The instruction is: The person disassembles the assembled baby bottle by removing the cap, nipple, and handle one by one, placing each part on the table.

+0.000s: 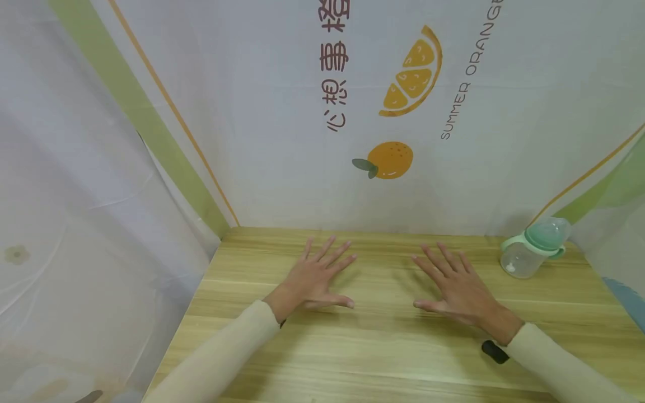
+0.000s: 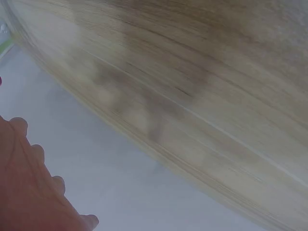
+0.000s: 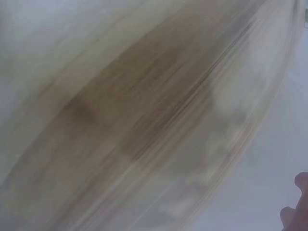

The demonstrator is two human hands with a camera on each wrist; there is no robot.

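Observation:
My left hand [image 1: 313, 279] is held over the wooden table [image 1: 373, 358], palm down, with its fingers spread. Opposite it, my right hand [image 1: 459, 291] has the same spread posture, and a gap of bare wood lies between the two. Neither hand holds anything. A baby bottle [image 1: 533, 249] with a clear body, mint-green handles and collar, and a clear cap stands tilted in the head view, to the right of my right hand and apart from it. In the left wrist view the left hand [image 2: 31, 183] shows at the lower left; only fingertips of the right hand [image 3: 296, 207] enter the right wrist view.
A white cloth [image 1: 282, 140] printed with oranges and lettering hangs along the table's far edge. More white cloth [image 1: 90, 224] hangs at the left side. A black wrist device [image 1: 495, 351] sits by the right sleeve. Something blue [image 1: 625, 299] shows past the right table edge.

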